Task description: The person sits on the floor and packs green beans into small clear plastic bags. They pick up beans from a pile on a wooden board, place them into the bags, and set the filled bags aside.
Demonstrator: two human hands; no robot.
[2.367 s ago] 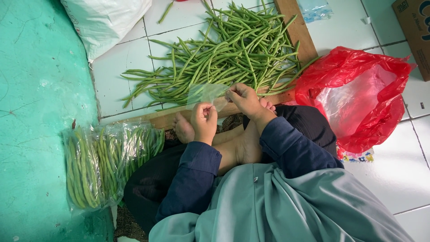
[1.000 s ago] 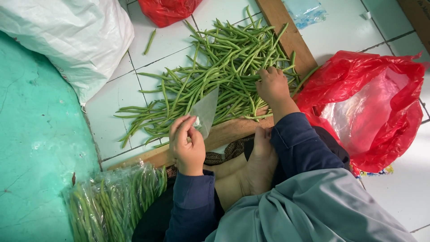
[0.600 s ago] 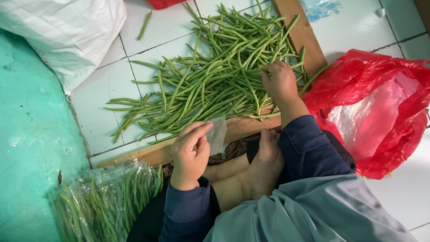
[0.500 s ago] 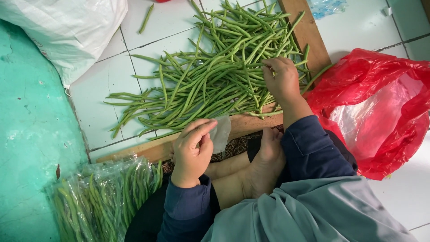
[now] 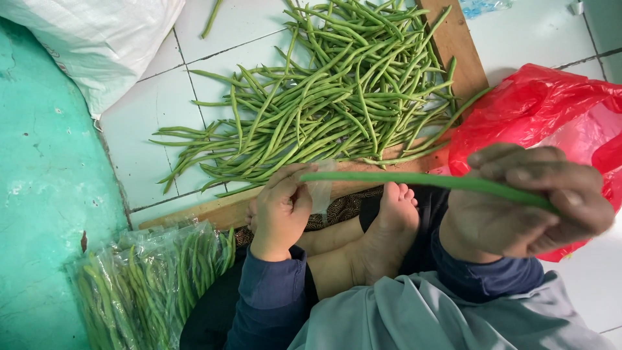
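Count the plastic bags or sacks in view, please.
4: a white sack top left, a red bag at right, a clear packet of beans bottom left, a small clear bag in the left hand. More may lie out of view.

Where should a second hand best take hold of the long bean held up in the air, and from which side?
Grip the free left end of the long bean, coming from the left, beside the left hand. The right hand already pinches its right end, and it lies level, so the free end hangs unsupported above the foot.
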